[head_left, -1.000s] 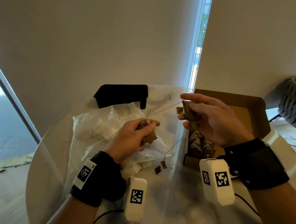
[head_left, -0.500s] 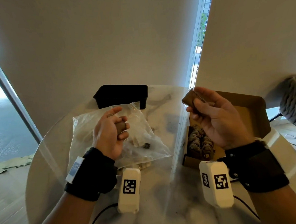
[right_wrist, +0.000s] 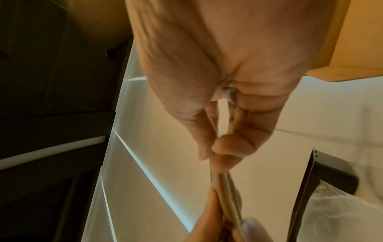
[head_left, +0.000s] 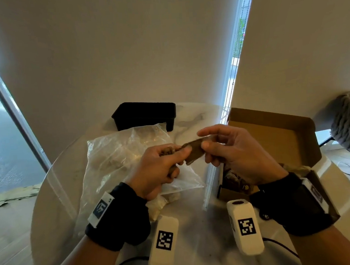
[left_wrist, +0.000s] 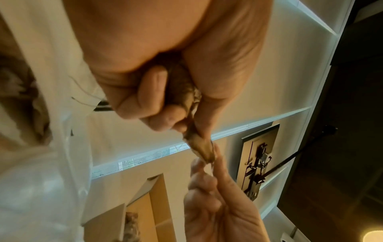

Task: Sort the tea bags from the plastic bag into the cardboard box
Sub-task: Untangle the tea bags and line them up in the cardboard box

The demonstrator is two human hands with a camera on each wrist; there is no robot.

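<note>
Both hands meet above the table between the bag and the box. My left hand (head_left: 167, 155) curls round a brown tea bag (left_wrist: 184, 91) and pinches the near end of another flat brown tea bag (head_left: 194, 150). My right hand (head_left: 210, 142) pinches the far end of that same flat tea bag (right_wrist: 225, 193) between thumb and fingers. The clear plastic bag (head_left: 118, 157) with pale tea bags lies on the table under and left of my left hand. The open cardboard box (head_left: 273, 133) stands at the right, with several dark tea bags (head_left: 233, 180) in its near end.
A black rectangular container (head_left: 146, 113) stands behind the plastic bag. The round marble table (head_left: 202, 234) ends close to me. A few pale tea bags (head_left: 160, 203) lie near the bag's mouth. A grey knitted seat (head_left: 349, 124) is at the far right.
My left hand moved right from over the plastic bag, carrying its tea bag, and met my right hand. Both now pinch the flat tea bag that the right hand held alone.
</note>
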